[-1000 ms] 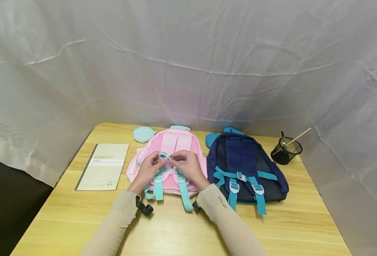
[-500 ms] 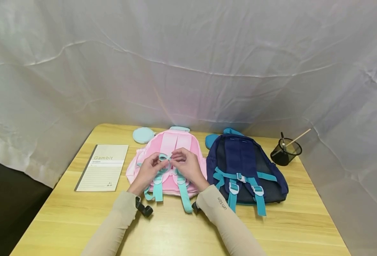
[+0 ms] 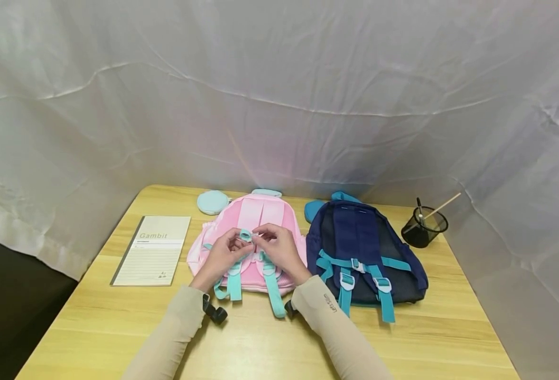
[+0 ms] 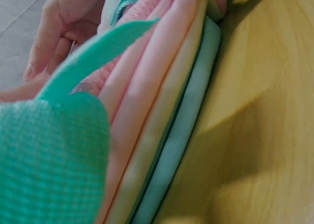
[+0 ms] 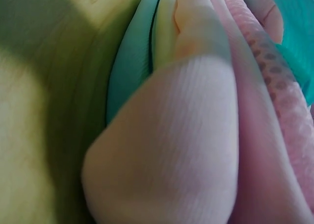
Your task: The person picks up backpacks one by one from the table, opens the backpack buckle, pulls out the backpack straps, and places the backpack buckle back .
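Observation:
A pink backpack lies with its padded back and shoulder straps facing up. Over its middle, my left hand holds a thin turquoise strap that bends into a small loop above the fingertips. My right hand meets it from the other side, thumb and forefinger pinching the strap beside the loop, where a small pale piece shows. Wider turquoise webbing tails hang from the shoulder straps toward the front. In the left wrist view, a turquoise strap crosses before the pink layered side; part of a hand shows behind.
Right of the pink bag lies a navy backpack with turquoise straps and white buckles. A black mesh pen holder stands at the back right. A notebook lies on the left of the wooden table. Grey cloth hangs behind.
The strap loop between the hands has become smaller, and the left fingers have shifted along it. The right hand stays nearly in place. Both backpacks lie as before.

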A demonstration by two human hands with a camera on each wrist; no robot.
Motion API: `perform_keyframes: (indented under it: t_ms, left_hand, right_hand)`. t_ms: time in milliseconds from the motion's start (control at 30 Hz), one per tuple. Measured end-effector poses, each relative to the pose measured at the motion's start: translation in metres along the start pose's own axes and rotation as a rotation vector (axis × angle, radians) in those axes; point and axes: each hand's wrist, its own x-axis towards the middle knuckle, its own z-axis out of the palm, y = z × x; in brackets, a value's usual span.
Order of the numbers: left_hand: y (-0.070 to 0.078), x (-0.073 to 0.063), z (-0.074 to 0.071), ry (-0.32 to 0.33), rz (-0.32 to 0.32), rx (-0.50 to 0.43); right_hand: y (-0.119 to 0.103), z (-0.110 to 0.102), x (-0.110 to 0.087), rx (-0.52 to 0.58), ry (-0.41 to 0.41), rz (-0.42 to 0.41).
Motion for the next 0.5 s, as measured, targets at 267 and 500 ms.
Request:
perform_keyframes:
  t_ms: [267, 500]
  left_hand:
    - [0.0015, 0.001, 0.0044, 0.047, 0.019, 0.065]
    - [-0.0011, -0.0011, 0.0061, 0.064, 0.084, 0.079]
  right_hand:
    - [-0.0002, 0.0003, 0.0, -0.001, 0.044, 0.025]
    - [0.0006, 0.0002, -0.0013, -0.001, 0.046, 0.037]
